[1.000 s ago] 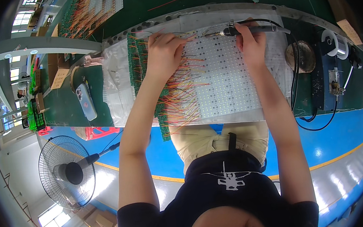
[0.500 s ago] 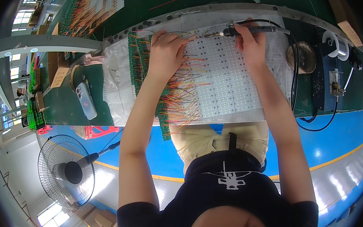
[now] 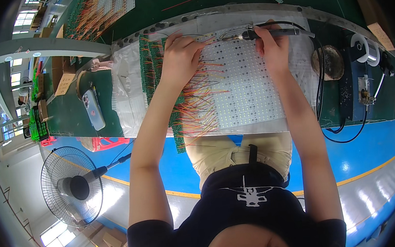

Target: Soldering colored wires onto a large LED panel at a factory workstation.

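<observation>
My left hand [image 3: 179,60] is closed in a pinch at the far left part of a white dotted panel [image 3: 250,87]. A thin reddish wire [image 3: 210,41] comes out from its fingertips toward the right. My right hand [image 3: 273,48] grips a black-handled soldering iron [image 3: 248,35] with a thin metal feed tube along its top. The iron's tip points left, close to the wire end; whether they touch is too small to tell. Narrow green circuit boards [image 3: 178,134] lie along the panel's left side, partly under my left hand and forearm. Their red, orange and dark wires [image 3: 202,100] spread over the panel.
A black cable [image 3: 322,76] runs from the iron past a round dish [image 3: 329,62]. Farther right stands a solder wire spool [image 3: 369,49] on a feeder. A phone [image 3: 94,109] lies at left. More wired boards [image 3: 98,15] lie beyond the metal rail. A fan [image 3: 75,186] stands left.
Almost nothing differs. My right hand and the iron have shifted very slightly left; my left hand keeps its place.
</observation>
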The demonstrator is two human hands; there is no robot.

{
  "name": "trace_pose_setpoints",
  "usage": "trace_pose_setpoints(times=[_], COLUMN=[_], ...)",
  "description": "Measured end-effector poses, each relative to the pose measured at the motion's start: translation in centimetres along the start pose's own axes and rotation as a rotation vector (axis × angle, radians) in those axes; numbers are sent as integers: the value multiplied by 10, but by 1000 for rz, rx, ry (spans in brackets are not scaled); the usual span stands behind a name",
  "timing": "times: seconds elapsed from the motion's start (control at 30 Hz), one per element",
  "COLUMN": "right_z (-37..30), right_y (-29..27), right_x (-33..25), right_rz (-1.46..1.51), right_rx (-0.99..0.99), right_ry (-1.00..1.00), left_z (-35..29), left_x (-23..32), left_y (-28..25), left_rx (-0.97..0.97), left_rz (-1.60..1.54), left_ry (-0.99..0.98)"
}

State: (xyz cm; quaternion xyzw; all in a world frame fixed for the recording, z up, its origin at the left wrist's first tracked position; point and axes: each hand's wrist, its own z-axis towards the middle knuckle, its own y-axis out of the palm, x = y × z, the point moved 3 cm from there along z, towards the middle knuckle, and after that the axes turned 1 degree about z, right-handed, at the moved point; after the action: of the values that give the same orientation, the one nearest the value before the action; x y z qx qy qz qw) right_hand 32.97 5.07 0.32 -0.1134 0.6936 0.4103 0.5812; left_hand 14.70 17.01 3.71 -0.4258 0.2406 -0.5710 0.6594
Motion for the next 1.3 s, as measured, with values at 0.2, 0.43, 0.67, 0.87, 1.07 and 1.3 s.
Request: trace_pose_setpoints(times=[0.2,0.43,0.67,0.87,1.07,1.3], right_z=[0,-2,0,-1,-1,2], right_y=[1,2,-1,0,0,-4], right_x=[1,0,2,1,-4,0], right_rz=[-15,-60,-91,-19,70,141], right_rx=[-4,7,-44,-70,-42,20], right_ry=[-14,-9,-50,-38,-40,-29], left_z=[-1,-2,1,-1,0,1], left_x=[0,-1,1,0,2,1], left_y=[1,2,1,2,1,0], left_rx=[12,12,6,9,18,-3], left_rz=[0,-2,1,6,11,-2], left_ry=[1,-7,-12,-14,-16,-33])
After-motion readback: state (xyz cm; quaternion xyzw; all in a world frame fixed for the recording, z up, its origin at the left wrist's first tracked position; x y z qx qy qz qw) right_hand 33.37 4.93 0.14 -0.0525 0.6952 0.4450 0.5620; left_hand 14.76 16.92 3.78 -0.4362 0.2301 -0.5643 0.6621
